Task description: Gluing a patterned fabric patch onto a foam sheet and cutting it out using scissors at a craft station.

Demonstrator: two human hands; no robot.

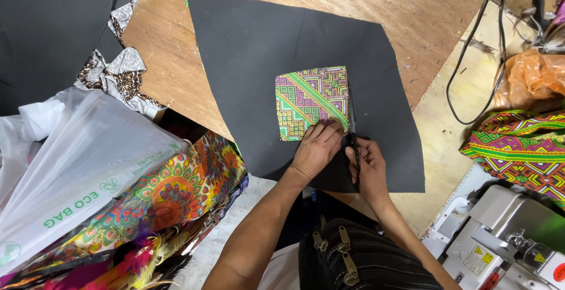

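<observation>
A large sheet of black material (253, 49) lies on a wooden board (176, 66). On it sits a square patch of bright green, purple and yellow patterned fabric (309, 96). My left hand (316, 149) presses flat on the patch's near edge and the black sheet. My right hand (366, 163) grips black-handled scissors (352, 131), whose blades run along the right edge of the patch into the black sheet.
A translucent plastic bag (76, 166) and a heap of colourful printed fabrics (170, 202) lie at the left. More patterned cloth (518, 143), an orange bag (532, 75), a black cable (471, 49) and a white sewing machine (506, 231) are at the right. A black zipped bag (347, 255) rests in front of me.
</observation>
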